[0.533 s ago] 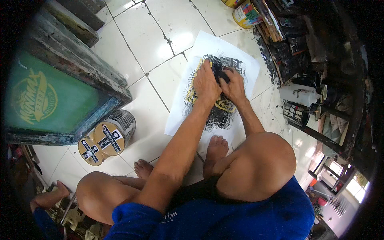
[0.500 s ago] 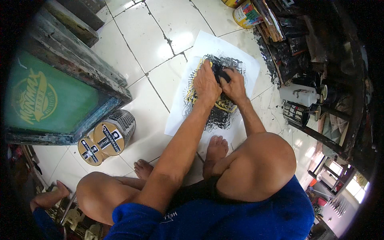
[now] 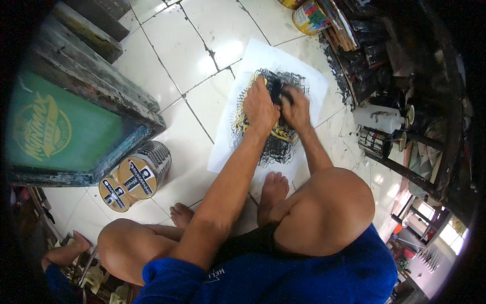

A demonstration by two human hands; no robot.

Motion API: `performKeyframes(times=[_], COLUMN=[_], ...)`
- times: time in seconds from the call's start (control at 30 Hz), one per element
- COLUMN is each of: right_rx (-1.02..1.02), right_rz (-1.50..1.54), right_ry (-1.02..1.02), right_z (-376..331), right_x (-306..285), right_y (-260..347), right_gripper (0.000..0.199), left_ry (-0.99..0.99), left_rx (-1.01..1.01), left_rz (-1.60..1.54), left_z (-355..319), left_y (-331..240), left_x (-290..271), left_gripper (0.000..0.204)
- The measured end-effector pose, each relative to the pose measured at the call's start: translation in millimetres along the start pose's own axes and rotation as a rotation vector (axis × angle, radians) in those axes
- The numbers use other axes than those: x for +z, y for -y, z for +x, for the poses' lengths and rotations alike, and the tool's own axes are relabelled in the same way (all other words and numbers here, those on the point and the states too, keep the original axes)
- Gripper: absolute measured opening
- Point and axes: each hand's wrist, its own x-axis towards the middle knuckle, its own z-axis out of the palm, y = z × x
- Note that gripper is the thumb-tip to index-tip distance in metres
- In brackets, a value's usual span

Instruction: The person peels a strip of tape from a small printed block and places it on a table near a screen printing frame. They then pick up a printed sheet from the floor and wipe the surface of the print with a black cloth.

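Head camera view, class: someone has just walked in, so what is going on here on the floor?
A person sits on the tiled floor with both hands on a white sheet bearing a black and yellow print. The left hand presses flat on the print; the right hand grips a small dark object against it. A green printing screen in a wooden frame leans at left, with two cans lying beside it.

One printed sheet (image 3: 238,137), one green screen frame (image 3: 61,131), two tins (image 3: 134,177) on sides, one paint can (image 3: 310,16)
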Motion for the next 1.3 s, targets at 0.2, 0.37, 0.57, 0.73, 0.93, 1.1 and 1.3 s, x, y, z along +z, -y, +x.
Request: performKeyframes(times=[0.2, 0.37, 0.57, 0.73, 0.93, 1.1, 1.3], right_rx=[0.021, -0.092, -0.078, -0.036, 0.34, 0.552, 0.184], right_rz=[-0.094, -0.021, -0.047, -0.124, 0.224, 0.46, 0.09], right_ry=[0.018, 0.025, 0.002, 0.011, -0.251, -0.34, -0.132], right_z=[24, 8, 15, 19, 26, -13, -6], right_x=[-3, -6, -6, -7, -33, -48, -26], right_y=[-14, -6, -2, -6, -30, -32, -2], right_gripper=[0.027, 0.02, 0.021, 0.026, 0.021, 0.021, 0.027], left_ry=[-0.041, 0.054, 0.023, 0.059, 0.01, 0.035, -0.005], left_rx=[0.036, -0.006, 0.007, -0.02, 0.076, 0.161, 0.196], left_rz=[-0.02, 0.025, 0.034, 0.015, 0.009, 0.044, 0.013], left_z=[1, 2, -1, 0, -1, -2, -4], left_y=[0, -6, -1, -2, 0, 6, 11], left_x=[4, -3, 2, 0, -1, -1, 4], left_gripper=[0.088, 0.086, 0.086, 0.089, 0.082, 0.071, 0.07])
